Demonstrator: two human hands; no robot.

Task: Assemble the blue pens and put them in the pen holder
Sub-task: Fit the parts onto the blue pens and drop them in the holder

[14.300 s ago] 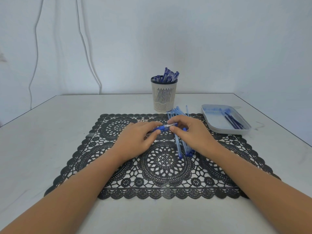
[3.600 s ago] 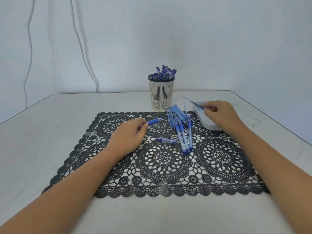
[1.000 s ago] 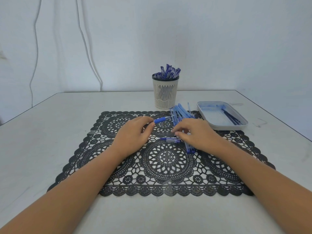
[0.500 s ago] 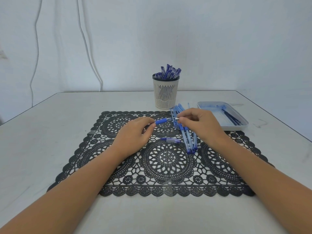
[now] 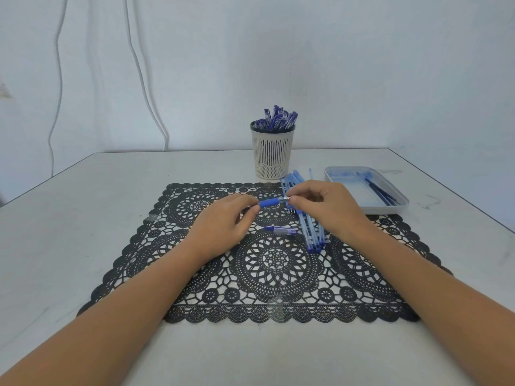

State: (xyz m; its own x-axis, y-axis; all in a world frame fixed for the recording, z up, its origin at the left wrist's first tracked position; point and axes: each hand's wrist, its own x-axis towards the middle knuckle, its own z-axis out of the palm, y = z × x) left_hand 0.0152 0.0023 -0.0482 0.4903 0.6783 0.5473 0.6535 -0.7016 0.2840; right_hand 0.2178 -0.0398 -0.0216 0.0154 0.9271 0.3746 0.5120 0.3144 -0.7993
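My left hand [image 5: 223, 224] grips a blue pen barrel [image 5: 269, 202] by its rear, held level above the black lace mat [image 5: 273, 274]. My right hand [image 5: 326, 207] pinches the barrel's clear front tip between thumb and forefinger. A pen cap [image 5: 280, 231] lies on the mat just below the held barrel. A bundle of blue pen parts [image 5: 310, 235] lies partly under my right hand. The cream slotted pen holder [image 5: 272, 154] stands behind, with several assembled blue pens [image 5: 277, 119] in it.
A pale shallow tray [image 5: 348, 179] at the right holds a few dark refills [image 5: 380, 190]. The mat covers the middle of a white table [image 5: 69, 232] set against a white wall with hanging cables. The table's right edge runs close past the tray.
My right hand rose from the cap on the mat to the front end of the barrel in my left hand and now pinches its tip. The left hand stayed nearly still.
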